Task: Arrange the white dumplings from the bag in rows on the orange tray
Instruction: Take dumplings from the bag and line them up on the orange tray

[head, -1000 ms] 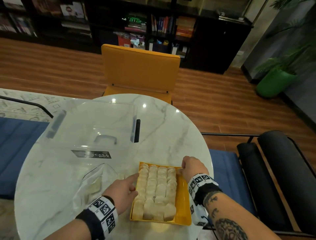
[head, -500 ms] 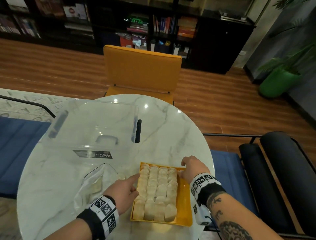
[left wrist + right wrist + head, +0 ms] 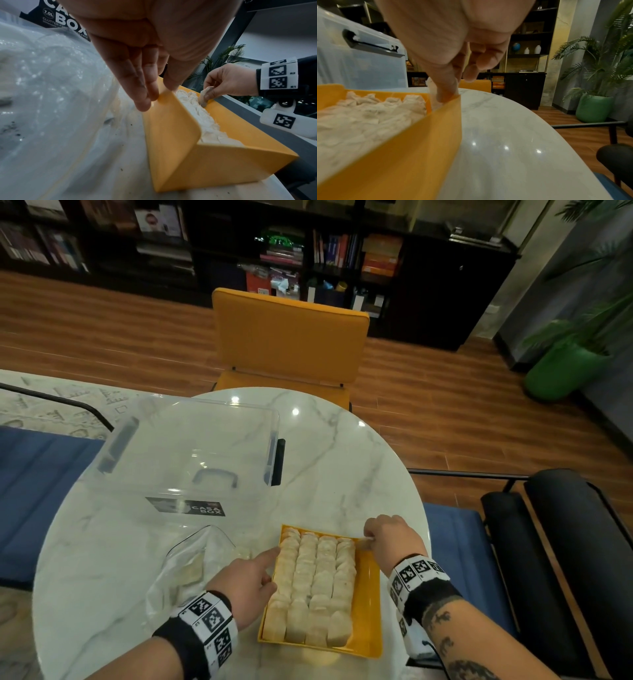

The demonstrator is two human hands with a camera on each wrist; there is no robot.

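The orange tray [image 3: 369, 604] sits at the near edge of the round marble table, with several rows of white dumplings [image 3: 315, 577] filling all but a strip along its right side. My left hand [image 3: 274, 568] lies against the tray's left wall, fingers straight [image 3: 145, 97] on the outside of the wall. My right hand [image 3: 369, 542] is at the tray's far right corner and pinches one dumpling [image 3: 205, 96] just above the bare strip; the right wrist view shows that dumpling [image 3: 431, 88] behind my thumb. The clear bag [image 3: 191, 566] lies left of the tray.
A clear lidded storage box [image 3: 185, 453] stands behind the bag on the table [image 3: 342, 467]. An orange chair [image 3: 291, 337] is at the far side, a black chair [image 3: 565, 542] at the right. The table edge runs close to the tray's right side.
Both hands have stayed at the tray. My left index finger has stretched a little farther along the left wall; the right hand still pinches the dumpling at the far right corner.
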